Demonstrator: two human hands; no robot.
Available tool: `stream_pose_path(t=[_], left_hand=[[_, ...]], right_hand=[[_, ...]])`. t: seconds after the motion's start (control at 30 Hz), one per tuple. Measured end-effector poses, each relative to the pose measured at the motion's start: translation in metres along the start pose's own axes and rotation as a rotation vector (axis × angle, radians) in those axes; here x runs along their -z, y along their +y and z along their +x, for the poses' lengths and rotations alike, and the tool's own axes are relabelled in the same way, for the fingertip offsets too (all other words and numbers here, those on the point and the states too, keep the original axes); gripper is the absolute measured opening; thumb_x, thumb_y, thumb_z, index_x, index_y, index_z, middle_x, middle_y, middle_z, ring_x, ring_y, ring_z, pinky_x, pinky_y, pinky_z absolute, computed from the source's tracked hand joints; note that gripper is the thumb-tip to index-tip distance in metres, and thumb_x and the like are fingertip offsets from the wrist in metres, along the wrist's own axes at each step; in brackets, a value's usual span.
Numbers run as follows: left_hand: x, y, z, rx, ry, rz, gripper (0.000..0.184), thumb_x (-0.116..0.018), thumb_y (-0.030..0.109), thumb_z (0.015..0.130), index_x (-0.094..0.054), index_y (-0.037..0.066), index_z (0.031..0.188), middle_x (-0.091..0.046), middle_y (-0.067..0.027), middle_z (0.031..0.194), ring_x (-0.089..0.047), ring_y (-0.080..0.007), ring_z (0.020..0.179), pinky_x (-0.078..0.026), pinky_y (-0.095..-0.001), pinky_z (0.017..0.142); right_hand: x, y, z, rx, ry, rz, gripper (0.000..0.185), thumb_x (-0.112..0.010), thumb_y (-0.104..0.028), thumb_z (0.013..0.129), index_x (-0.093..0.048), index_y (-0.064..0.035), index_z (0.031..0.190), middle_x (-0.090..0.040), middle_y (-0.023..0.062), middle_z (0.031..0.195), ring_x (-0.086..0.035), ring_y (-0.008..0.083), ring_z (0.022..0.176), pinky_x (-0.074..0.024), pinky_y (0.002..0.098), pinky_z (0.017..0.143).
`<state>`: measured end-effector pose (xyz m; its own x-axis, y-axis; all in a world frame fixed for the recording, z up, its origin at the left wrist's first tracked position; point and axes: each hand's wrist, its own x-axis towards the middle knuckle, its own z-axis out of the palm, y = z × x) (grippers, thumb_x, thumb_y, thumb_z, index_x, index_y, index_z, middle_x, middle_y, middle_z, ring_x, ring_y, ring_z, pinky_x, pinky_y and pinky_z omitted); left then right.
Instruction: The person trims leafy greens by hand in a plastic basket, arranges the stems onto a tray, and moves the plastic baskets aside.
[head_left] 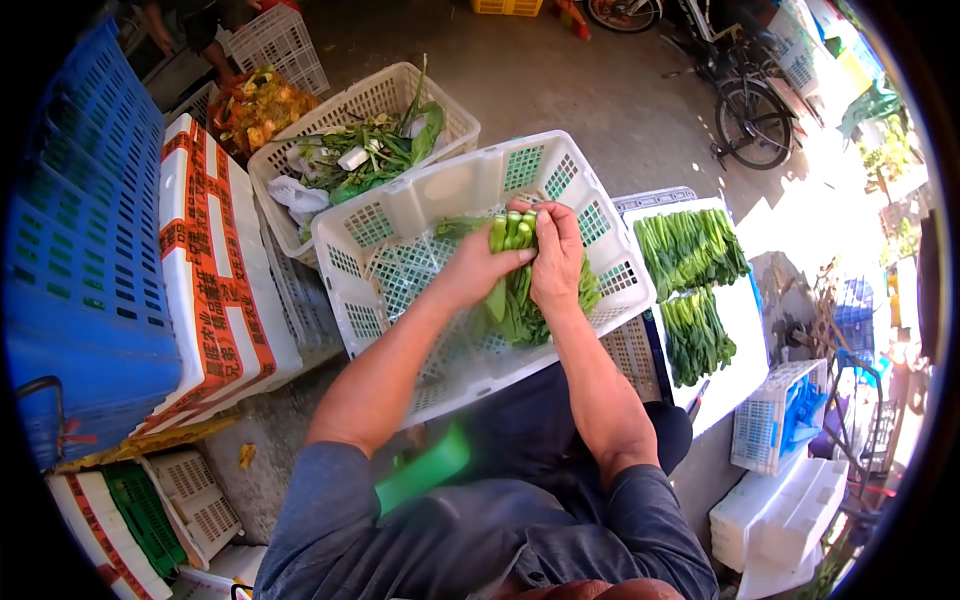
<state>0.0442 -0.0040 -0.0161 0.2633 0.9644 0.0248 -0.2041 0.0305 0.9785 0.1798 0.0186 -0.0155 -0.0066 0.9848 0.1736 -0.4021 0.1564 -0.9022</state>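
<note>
Both of my hands are over a white plastic crate (455, 390) in front of me. They hold a bunch of green-stemmed leafy greens (512, 232), choy sum by its look, with thick cut stem ends pointing up. My left hand (475, 268) wraps round its left side, thumb across the stems. My right hand (557, 255) closes on the right side, fingers near the stem tops. More leaves show below the hands, inside the crate; which belong to the bunch I cannot tell. Neat rows of similar greens (690, 245) lie on a white board (745, 315) to the right.
A beige crate (462, 125) behind holds leaf scraps and a plastic bag. Blue crates (90, 230) and a taped foam box (220, 270) stack on the left. A blurred green object (425, 470) is at my lap. A bicycle (750, 115) and foam boxes (790, 515) stand right.
</note>
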Motion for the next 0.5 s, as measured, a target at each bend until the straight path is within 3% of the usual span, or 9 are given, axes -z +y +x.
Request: stream_pose_path(t=[0.1, 0.13, 0.2, 0.3, 0.33, 0.4, 0.43, 0.5], left_hand=[[-0.003, 0.000, -0.001, -0.064, 0.077, 0.036, 0.041, -0.071, 0.014, 0.088, -0.060, -0.002, 0.124, -0.069, -0.0079, 0.113, -0.063, -0.0152, 0.105, -0.049, -0.0328, 0.094], [-0.003, 0.000, -0.001, -0.065, 0.061, 0.022, 0.044, -0.071, 0.013, 0.089, -0.058, -0.001, 0.129, -0.067, -0.0063, 0.117, -0.061, -0.0140, 0.107, -0.048, -0.0314, 0.096], [-0.001, -0.002, -0.001, -0.066, 0.028, -0.005, 0.051, -0.070, 0.013, 0.092, -0.053, 0.001, 0.139, -0.064, -0.0031, 0.125, -0.058, -0.0117, 0.113, -0.045, -0.0288, 0.101], [0.009, 0.001, 0.003, -0.067, 0.123, 0.047, 0.043, -0.070, 0.012, 0.093, -0.056, 0.001, 0.132, -0.066, -0.0034, 0.116, -0.062, -0.0123, 0.104, -0.050, -0.0291, 0.093], [0.017, 0.003, 0.004, -0.073, 0.206, -0.086, 0.039, -0.070, 0.012, 0.093, -0.058, 0.001, 0.128, -0.067, -0.0032, 0.112, -0.062, -0.0125, 0.100, -0.051, -0.0292, 0.089], [0.042, 0.011, 0.006, -0.098, 0.376, -0.347, 0.030, -0.069, 0.011, 0.093, -0.061, 0.002, 0.120, -0.067, -0.0027, 0.104, -0.064, -0.0128, 0.092, -0.053, -0.0294, 0.082], [0.052, 0.015, 0.006, -0.134, 0.457, -0.310, 0.027, -0.069, 0.011, 0.093, -0.061, 0.002, 0.117, -0.066, -0.0027, 0.102, -0.063, -0.0127, 0.091, -0.052, -0.0288, 0.081], [0.065, 0.021, 0.007, -0.209, 0.611, -0.235, 0.023, -0.068, 0.011, 0.094, -0.060, 0.001, 0.113, -0.065, -0.0026, 0.099, -0.061, -0.0125, 0.089, -0.050, -0.0276, 0.081]], right_hand=[[0.001, 0.005, 0.001, -0.002, -0.020, -0.044, 0.015, -0.049, -0.015, 0.107, -0.054, -0.0024, 0.111, -0.070, 0.0168, 0.112, -0.065, 0.0184, 0.100, -0.0530, 0.0317, 0.091], [0.002, 0.006, 0.001, -0.006, -0.028, -0.066, 0.014, -0.048, -0.016, 0.107, -0.054, -0.0026, 0.110, -0.070, 0.0168, 0.111, -0.065, 0.0184, 0.100, -0.0531, 0.0317, 0.091], [0.003, 0.008, 0.004, 0.017, -0.036, -0.114, 0.018, -0.049, -0.017, 0.107, -0.055, -0.0017, 0.116, -0.070, 0.0167, 0.111, -0.066, 0.0190, 0.101, -0.0530, 0.0317, 0.091], [0.002, -0.007, 0.011, -0.044, -0.031, -0.109, 0.028, -0.049, -0.018, 0.106, -0.054, -0.0003, 0.128, -0.070, 0.0162, 0.112, -0.066, 0.0208, 0.102, -0.0527, 0.0340, 0.092], [0.002, -0.013, 0.018, -0.079, -0.027, -0.093, 0.032, -0.049, -0.018, 0.106, -0.053, 0.0002, 0.132, -0.070, 0.0160, 0.113, -0.066, 0.0215, 0.102, -0.0526, 0.0351, 0.092], [0.023, -0.003, 0.043, -0.059, -0.031, -0.275, 0.035, -0.052, -0.022, 0.105, -0.057, 0.0008, 0.131, -0.071, 0.0167, 0.114, -0.068, 0.0238, 0.104, -0.0511, 0.0340, 0.094], [0.034, 0.003, 0.055, -0.046, -0.034, -0.366, 0.037, -0.053, -0.024, 0.104, -0.059, 0.0011, 0.131, -0.071, 0.0170, 0.115, -0.068, 0.0249, 0.105, -0.0504, 0.0335, 0.095], [0.048, 0.009, 0.072, -0.095, -0.168, -0.842, 0.033, -0.053, -0.021, 0.101, -0.064, -0.0009, 0.124, -0.071, 0.0194, 0.113, -0.069, 0.0285, 0.103, -0.0501, 0.0354, 0.097]])
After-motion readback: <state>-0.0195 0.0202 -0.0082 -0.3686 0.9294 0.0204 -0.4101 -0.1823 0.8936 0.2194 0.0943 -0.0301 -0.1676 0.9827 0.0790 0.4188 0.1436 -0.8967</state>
